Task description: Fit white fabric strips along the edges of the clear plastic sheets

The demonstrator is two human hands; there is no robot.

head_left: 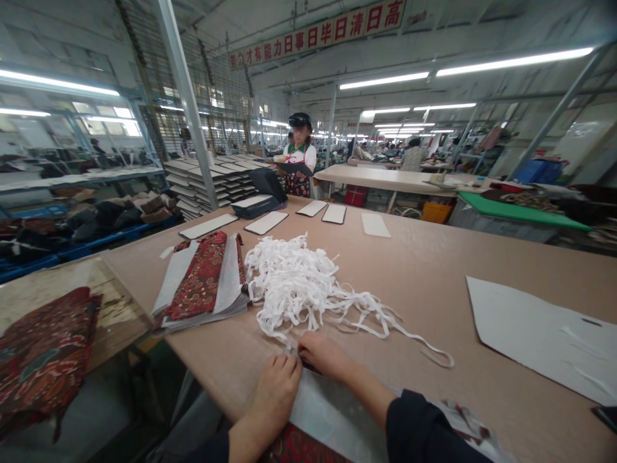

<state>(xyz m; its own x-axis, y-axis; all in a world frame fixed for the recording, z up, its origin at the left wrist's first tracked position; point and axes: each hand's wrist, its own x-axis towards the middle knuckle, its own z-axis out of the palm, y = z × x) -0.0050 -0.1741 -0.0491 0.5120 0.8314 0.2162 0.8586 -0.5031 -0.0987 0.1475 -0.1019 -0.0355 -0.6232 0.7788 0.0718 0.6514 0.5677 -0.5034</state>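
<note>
My left hand (279, 384) is closed at the far end of a fabric piece, its fingers curled over the edge. This piece shows a smooth grey-white sheet (332, 411) and red patterned cloth (301, 445). My right hand (324, 355) is just beside it, fingertips bent down and pinched together near the same end; what lies between them is hidden. Just beyond both hands spreads a tangled heap of narrow white straps (294, 283), with loose ends trailing to the right. Left of the heap lies a stack of red patterned, grey-backed pieces (205, 276).
The brown-topped table (409, 289) carries several pale dark-rimmed panels (267, 222) at its far side and a large white board (544, 328) at right. More red patterned cloth (48, 360) sits on a side table. A co-worker (299, 161) stands beyond, holding a dark panel.
</note>
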